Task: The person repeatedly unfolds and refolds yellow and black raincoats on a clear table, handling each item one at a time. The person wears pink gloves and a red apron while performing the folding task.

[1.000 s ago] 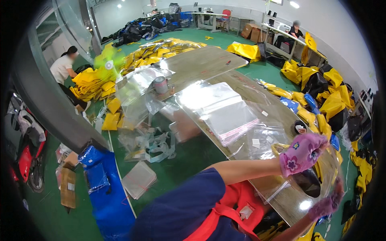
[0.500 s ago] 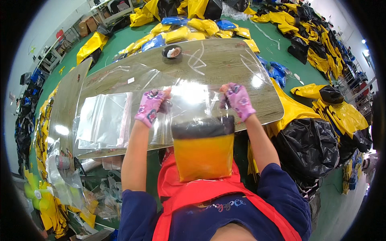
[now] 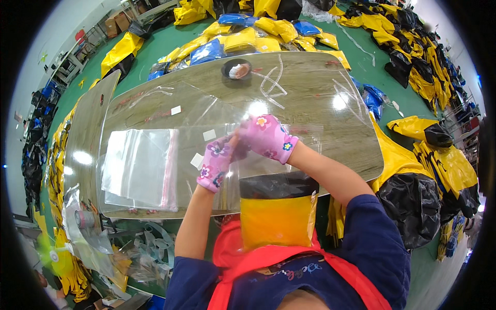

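My left hand (image 3: 215,162) and my right hand (image 3: 267,137), both in pink flowered gloves, meet at the top edge of a clear plastic bag (image 3: 278,168). Inside that bag sits a folded yellow and black garment (image 3: 278,213), hanging over the near table edge against my chest. Both hands pinch the bag's open flap on the wooden table (image 3: 315,93). A stack of empty clear bags (image 3: 139,168) with a red sealing strip lies left of my left hand.
A tape roll (image 3: 236,70) sits at the far side of the table. Small white stickers (image 3: 209,135) lie on the tabletop. Packed yellow and blue bundles (image 3: 248,36) cover the green floor behind. Black and yellow garments (image 3: 418,196) pile up on the right.
My hands were apart, holding the bag's mouth spread wide. They have come together at the middle of its top edge. Earlier still I was turned away from the table.
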Action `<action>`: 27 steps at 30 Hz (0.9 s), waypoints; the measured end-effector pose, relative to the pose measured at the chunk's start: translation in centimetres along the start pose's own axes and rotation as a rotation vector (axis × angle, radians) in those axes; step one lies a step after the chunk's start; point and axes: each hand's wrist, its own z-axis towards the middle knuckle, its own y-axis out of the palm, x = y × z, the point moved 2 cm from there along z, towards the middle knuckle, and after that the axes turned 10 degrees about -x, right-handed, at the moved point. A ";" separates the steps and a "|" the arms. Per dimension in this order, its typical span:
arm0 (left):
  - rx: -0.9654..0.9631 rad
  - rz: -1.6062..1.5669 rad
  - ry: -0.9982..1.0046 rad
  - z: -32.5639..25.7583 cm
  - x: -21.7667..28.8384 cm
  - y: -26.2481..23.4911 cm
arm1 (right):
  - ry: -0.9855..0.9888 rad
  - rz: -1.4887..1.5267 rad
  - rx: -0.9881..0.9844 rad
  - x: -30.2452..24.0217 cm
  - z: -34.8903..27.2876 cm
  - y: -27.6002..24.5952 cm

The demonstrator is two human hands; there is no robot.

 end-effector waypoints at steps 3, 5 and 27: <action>-0.079 0.258 0.070 -0.3 0.7 0.0 | 0.048 -0.207 -0.167 1.7 1.0 1.4; -0.002 0.217 0.069 -0.3 0.0 -0.8 | 0.186 -0.294 -0.273 6.3 0.6 0.6; -0.487 1.365 0.473 -11.1 -0.5 -1.6 | -0.004 0.583 -0.116 0.9 -23.8 -3.2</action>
